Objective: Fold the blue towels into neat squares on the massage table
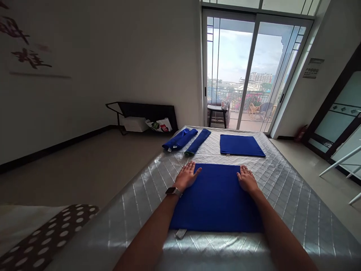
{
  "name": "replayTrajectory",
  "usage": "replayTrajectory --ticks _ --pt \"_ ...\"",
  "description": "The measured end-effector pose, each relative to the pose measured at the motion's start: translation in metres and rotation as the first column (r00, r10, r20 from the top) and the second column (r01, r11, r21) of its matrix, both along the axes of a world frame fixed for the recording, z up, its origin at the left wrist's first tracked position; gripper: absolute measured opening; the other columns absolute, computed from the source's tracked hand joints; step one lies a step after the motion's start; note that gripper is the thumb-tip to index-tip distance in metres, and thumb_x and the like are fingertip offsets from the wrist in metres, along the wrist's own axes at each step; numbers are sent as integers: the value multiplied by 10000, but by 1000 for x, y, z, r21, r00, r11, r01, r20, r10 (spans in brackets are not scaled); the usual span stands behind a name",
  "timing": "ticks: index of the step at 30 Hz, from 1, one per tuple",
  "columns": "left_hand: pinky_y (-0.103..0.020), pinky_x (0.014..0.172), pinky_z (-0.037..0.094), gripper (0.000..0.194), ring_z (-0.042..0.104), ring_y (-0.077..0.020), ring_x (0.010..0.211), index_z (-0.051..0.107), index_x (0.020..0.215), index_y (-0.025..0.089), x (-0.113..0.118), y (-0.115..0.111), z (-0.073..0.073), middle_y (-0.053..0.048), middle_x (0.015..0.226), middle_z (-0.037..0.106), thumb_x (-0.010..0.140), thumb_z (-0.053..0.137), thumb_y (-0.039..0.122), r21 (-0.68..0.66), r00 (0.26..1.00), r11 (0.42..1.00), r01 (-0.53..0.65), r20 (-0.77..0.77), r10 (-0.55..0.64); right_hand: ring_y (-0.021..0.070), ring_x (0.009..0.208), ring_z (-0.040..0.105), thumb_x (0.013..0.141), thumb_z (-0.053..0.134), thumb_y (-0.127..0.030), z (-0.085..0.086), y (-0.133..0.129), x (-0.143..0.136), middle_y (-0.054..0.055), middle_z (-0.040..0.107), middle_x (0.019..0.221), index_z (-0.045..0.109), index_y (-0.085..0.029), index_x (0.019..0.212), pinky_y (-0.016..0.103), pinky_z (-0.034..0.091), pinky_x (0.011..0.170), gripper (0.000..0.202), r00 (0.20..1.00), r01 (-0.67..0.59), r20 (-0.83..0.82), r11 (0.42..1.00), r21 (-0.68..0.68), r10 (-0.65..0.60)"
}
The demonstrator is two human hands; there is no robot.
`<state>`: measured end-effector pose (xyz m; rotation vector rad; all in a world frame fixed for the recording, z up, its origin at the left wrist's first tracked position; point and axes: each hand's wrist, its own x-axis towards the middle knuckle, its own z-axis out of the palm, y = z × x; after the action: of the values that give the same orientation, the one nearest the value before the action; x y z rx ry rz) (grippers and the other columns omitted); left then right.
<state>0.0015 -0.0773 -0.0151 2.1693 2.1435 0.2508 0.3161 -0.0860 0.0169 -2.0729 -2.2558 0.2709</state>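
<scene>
A flat blue cloth cover (216, 199) lies in front of me on a table with a silver quilted cloth (135, 210). A small white tag sticks out at its near left corner. My left hand (187, 176) rests flat on the far left corner, thumb spread over the fabric; a watch is on that wrist. At the far right corner, my right hand (247, 178) lies flat with fingers stretched forward. Neither hand grips anything. Beyond them is a second flat blue cover (241, 145). Left of that lie a rolled blue cloth (198, 142) and a loosely folded blue cloth (181, 139).
A black bench (146, 111) with a white box (134, 124) and a bag (160, 125) stands by the left wall. Sliding glass doors (255, 71) are behind the table. Polka-dot fabric (53, 233) shows at lower left, and white metal legs (342, 162) at right.
</scene>
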Motion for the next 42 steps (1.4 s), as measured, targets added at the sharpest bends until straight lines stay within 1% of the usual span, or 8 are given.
replayTrajectory --ticks 12,16,19,24,27,31,35,42 --pt "-519 1231 224 710 299 -323 1498 405 1509 34 12 -5 14 -210 1581 379 1029 225 525 110 996 992 63 -64 -56 178 1550 116 1031 194 -369 -1 0 -4 124 198 1663 214 -53 1588 361 98 1241 641 1000 10 -26 1000 16 -10" --pt "-468 1218 280 617 348 -287 1479 449 1487 79 66 -7 16 -191 1568 422 1050 260 472 126 965 958 257 -77 -249 179 1550 115 1030 200 -364 -2 0 -5 130 199 1661 212 -48 1588 364 96 1241 641 999 14 -38 1000 14 -13" --pt "-518 1166 353 507 449 -287 1402 506 1435 184 120 -5 10 -137 1531 480 1013 475 464 120 923 915 386 -57 -382 183 1551 111 1033 207 -360 -2 0 -5 137 217 1657 211 -49 1588 367 99 1241 636 999 11 -34 1000 18 -11" --pt "-559 1083 430 443 534 -287 1284 562 1353 234 167 -1 1 -107 1468 511 957 612 428 107 901 896 430 5 -433 175 1551 109 1033 220 -358 -3 1 -2 119 221 1659 237 -86 1591 359 118 1236 621 1000 -25 -7 1000 17 25" --pt "-525 1194 303 521 409 -291 1430 504 1447 252 150 -4 1 -117 1574 426 1006 452 524 88 919 917 390 35 -394 174 1548 127 1033 199 -371 -3 1 -3 115 218 1659 238 -81 1589 365 112 1238 629 1000 -4 -14 1000 28 5" --pt "-498 1241 205 779 243 -318 1521 363 1549 103 83 -8 4 -168 1620 329 1006 166 624 40 980 981 191 43 -193 170 1550 113 1032 188 -369 -3 2 -4 121 200 1664 210 -62 1591 356 89 1241 638 999 10 -41 1000 13 -10" --pt "-497 1235 198 858 232 -311 1524 310 1559 58 21 -10 3 -186 1622 306 984 113 663 19 1000 1000 -2 16 2 174 1552 96 1033 176 -369 -3 3 -3 121 187 1666 193 -54 1591 372 89 1242 642 999 6 -45 1000 7 -6" --pt "-443 1239 194 882 210 -294 1531 300 1554 29 16 -8 -2 -188 1633 266 974 150 676 15 999 1000 -25 38 25 173 1547 126 1035 180 -356 1 2 -4 122 217 1660 211 -58 1589 350 121 1237 631 1000 19 24 1000 23 -20"
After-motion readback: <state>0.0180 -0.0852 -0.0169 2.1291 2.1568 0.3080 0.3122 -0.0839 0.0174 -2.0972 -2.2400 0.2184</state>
